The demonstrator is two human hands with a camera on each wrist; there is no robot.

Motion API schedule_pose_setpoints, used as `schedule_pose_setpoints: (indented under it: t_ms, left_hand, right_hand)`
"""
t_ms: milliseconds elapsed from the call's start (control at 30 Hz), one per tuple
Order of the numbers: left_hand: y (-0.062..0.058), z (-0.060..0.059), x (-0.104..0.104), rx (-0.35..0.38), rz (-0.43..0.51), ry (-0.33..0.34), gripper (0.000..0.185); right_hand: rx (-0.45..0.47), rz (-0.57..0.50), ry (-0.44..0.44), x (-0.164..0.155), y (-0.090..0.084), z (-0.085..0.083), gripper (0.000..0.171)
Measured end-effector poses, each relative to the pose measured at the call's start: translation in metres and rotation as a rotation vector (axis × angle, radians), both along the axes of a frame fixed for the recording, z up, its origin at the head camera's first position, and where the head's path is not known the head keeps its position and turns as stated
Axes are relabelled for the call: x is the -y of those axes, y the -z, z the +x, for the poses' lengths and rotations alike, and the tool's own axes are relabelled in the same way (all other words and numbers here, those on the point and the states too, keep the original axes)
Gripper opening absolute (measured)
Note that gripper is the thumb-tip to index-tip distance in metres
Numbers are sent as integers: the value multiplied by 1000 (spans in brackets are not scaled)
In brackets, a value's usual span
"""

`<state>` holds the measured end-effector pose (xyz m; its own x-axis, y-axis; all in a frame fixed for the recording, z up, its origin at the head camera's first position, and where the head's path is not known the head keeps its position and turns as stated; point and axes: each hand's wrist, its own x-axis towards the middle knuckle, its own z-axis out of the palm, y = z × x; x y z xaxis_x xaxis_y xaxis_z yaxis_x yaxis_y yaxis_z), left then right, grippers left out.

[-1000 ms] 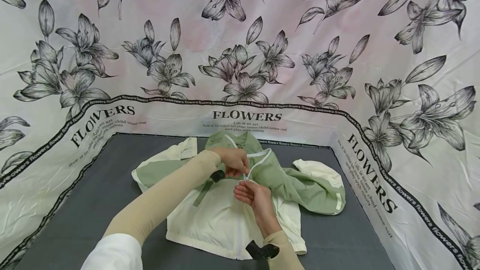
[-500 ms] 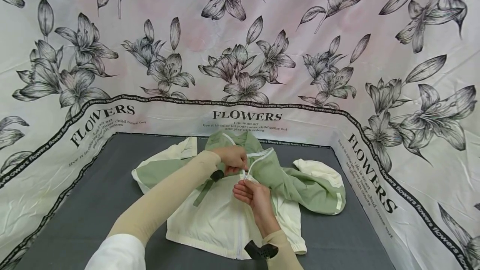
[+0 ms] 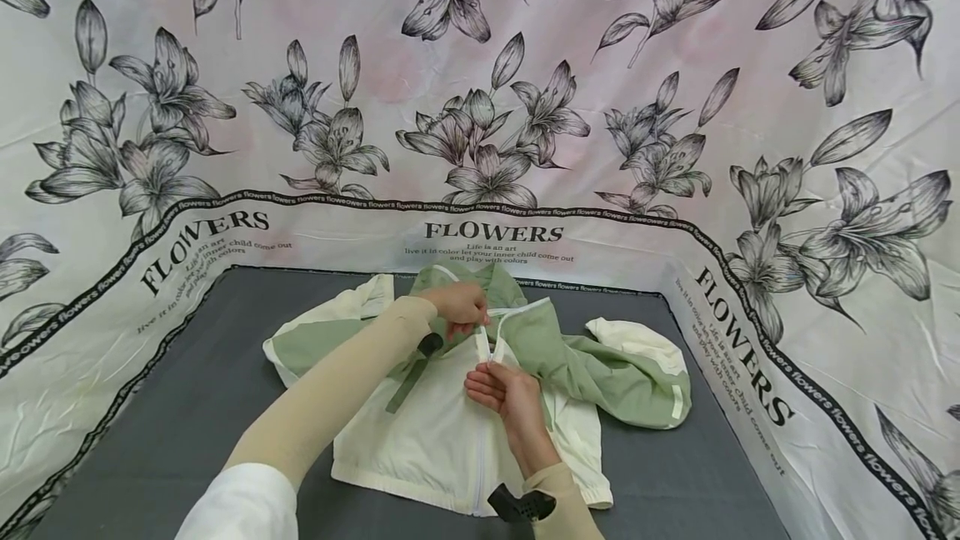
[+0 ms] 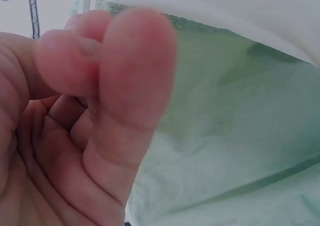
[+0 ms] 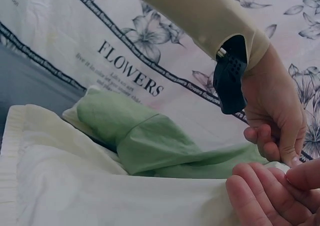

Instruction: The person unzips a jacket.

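Note:
A light green and cream zip-up jacket [image 3: 420, 432] lies front up, its white zipper [image 3: 485, 346] parted in a narrow V near the collar. Above that V, my left hand [image 3: 459, 307] pinches at the left zipper edge with fingertips pointing down. My right hand [image 3: 517, 407], palm up, pinches the zipper front at the bottom of the V. In the left wrist view, curled fingers [image 4: 137, 71] stand before green cloth, and what lies between the tips is hidden. The right wrist view has both hands close together, the left hand [image 5: 280, 106] just above the right hand [image 5: 270, 196].
A dark grey cloth [image 3: 675, 482] covers the table under the jacket. The green and cream sleeve [image 3: 637, 382] spreads right; the other sleeve [image 3: 322, 340] lies left, partly behind my left arm. A flower-printed curtain [image 3: 487, 148] encloses the back and sides.
My left hand has shifted slightly up and left, away from the right hand. More of the white zipper edge shows between them. The right hand has barely moved.

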<state>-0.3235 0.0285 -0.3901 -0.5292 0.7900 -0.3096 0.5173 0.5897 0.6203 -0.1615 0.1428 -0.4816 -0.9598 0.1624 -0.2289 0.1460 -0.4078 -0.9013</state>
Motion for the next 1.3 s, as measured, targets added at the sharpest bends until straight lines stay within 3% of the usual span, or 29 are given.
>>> schedule_pose_setpoints:
  t_ms: [333, 700, 833, 1067, 1200, 1300]
  left_hand:
    - [0, -8, 7, -55, -10, -20, 28]
    - [7, -22, 10, -54, -18, -76, 38]
    - [11, -25, 10, -90, -12, -101, 38]
    - [11, -23, 13, -159, 12, -216, 42]
    - [13, -23, 14, -241, 9, -281, 35]
    - [15, -24, 14, -258, 10, -328, 30]
  right_hand:
    - [-6, 27, -9, 4, -1, 5, 32]
    - [-13, 52, -29, 6, -1, 11, 37]
    - [-8, 47, -22, 8, -1, 13, 36]
    - [-5, 59, -26, 10, 2, 17, 35]
    - [-5, 60, -28, 11, 2, 17, 35]
    - [-13, 63, -32, 12, 2, 17, 36]
